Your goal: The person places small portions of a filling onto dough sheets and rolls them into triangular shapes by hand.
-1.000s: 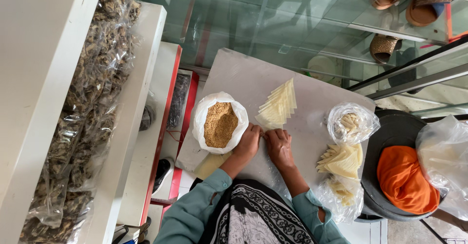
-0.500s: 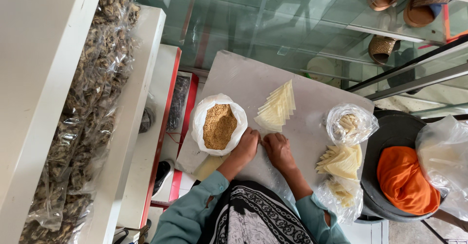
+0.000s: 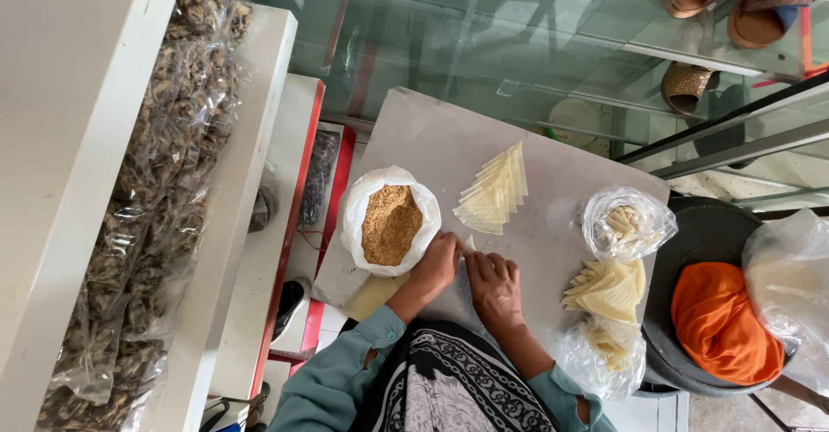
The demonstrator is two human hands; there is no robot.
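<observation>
Both hands, left hand (image 3: pixel 438 263) and right hand (image 3: pixel 492 281), pinched on a pastry piece (image 3: pixel 469 244) between them.

Left hand (image 3: pixel 436 263) and right hand (image 3: pixel 494 281) side by side, fingers (image 3: pixel 466 259) curled, tips nearly meeting, forearms bent inward.

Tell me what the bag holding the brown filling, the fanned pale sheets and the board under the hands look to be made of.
Bag of filling: thin white plastic film, glossy and crinkled, rim rolled down around brown crumbly grains.
Fanned sheets: probably thin dough wrappers, matte pale yellow, cut into triangles that overlap in a stack.
Board: smooth grey, with a slight sheen; laminate or plastic, cannot tell which.
</observation>
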